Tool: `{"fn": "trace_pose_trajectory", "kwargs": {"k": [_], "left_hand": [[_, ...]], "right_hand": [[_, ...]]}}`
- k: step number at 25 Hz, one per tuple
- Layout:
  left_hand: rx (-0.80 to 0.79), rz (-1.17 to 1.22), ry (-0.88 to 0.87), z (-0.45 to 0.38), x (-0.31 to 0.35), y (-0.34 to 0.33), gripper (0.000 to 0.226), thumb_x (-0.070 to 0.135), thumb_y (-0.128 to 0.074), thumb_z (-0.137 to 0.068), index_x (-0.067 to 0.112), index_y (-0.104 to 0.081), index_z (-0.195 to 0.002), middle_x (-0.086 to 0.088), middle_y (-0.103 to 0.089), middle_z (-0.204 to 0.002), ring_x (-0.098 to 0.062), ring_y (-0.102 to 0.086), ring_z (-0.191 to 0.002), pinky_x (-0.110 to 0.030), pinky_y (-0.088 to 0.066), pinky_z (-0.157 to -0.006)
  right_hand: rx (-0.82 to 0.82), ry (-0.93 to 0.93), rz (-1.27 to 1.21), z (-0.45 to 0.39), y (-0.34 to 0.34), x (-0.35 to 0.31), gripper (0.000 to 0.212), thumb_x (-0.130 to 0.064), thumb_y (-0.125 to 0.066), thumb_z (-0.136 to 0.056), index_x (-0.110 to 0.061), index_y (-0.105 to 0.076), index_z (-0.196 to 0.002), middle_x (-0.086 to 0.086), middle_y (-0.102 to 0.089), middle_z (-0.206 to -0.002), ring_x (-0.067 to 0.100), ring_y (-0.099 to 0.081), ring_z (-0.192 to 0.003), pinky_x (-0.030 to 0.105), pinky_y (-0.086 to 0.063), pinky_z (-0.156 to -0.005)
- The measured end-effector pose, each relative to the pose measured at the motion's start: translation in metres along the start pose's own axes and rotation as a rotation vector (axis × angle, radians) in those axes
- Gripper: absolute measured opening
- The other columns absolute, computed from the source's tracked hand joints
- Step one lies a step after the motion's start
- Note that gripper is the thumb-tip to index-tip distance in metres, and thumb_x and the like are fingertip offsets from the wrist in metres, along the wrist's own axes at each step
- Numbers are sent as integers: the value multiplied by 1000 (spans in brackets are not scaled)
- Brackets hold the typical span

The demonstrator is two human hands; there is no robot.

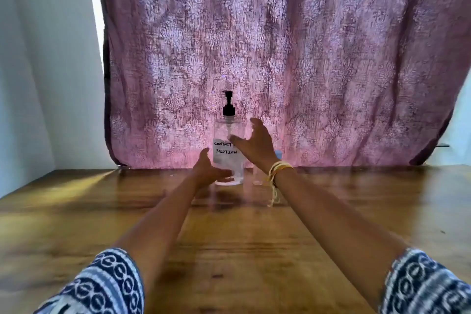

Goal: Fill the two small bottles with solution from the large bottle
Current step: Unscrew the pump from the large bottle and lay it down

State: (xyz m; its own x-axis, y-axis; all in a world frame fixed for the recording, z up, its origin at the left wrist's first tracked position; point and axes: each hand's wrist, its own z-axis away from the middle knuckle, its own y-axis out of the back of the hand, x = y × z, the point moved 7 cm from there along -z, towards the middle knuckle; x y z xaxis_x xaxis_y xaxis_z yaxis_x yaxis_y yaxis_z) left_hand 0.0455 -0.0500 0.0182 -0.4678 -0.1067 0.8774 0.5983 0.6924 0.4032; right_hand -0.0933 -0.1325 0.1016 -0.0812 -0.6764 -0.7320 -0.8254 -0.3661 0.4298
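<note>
I am reaching both hands, fingers spread and gripping nothing, left hand (207,169) low, right hand (254,141) high, around the large bottle (229,153); a careless knock risks toppling it.

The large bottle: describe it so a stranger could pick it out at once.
At the far edge of the wooden table, before the mauve curtain, stands the large bottle between both reaching hands. Only it has a black pump top and a handwritten "CONTACT SOLUTION" label.
</note>
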Motion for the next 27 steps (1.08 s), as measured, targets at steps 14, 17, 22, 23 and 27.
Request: {"fn": "trace_pose_trajectory", "kwargs": {"k": [14, 17, 22, 23, 27], "left_hand": [[-24, -69, -30, 78, 17, -8, 60, 17, -89, -61, 12, -62, -115, -5, -69, -107, -20, -64, -95, -25, -52, -76], [-36, -89, -84, 123, 34, -12, 64, 24, -89, -57, 18, -63, -114, -5, -70, -113, -24, -65, -102, -41, -54, -89], [-33, -105, -113, 188, 59, -22, 72, 42, -84, -45, 21, -63, -110, 5, -68, -100, -16, -66, -94, -29, -54, -78], [-28, -104, -130, 201, 64, -24, 66, 34, -87, -50, 20, -64, -110, 5, -69, -100, -16, -66, -93, -29, -54, -78], [6, -120, -176, 238, 77, -31, 62, 30, -88, -55, 18, -65, -111, 3, -71, -105, -14, -66, -92, -31, -56, -78]], "right_hand": [[-71, -110, -325, 40, 12, -2, 81, -68, -69, -59, -15, -58, -120, 6, -69, -111, 24, -67, -99, 49, -56, -87], [-83, -93, -350, 83, 36, -19, 77, -64, -71, -62, -11, -60, -116, 7, -71, -105, 24, -70, -92, 50, -58, -83], [-68, -73, -363, 145, 81, -41, 38, -32, -72, -85, -6, -63, -110, 6, -73, -92, 20, -71, -79, 44, -60, -75], [-61, -65, -366, 154, 88, -44, 35, -30, -72, -85, -5, -63, -108, 5, -72, -93, 19, -70, -79, 43, -59, -74], [-64, -15, -370, 186, 110, -60, 14, -25, -71, -86, -18, -61, -94, 6, -70, -97, 27, -69, -89, 49, -59, -78]]}}
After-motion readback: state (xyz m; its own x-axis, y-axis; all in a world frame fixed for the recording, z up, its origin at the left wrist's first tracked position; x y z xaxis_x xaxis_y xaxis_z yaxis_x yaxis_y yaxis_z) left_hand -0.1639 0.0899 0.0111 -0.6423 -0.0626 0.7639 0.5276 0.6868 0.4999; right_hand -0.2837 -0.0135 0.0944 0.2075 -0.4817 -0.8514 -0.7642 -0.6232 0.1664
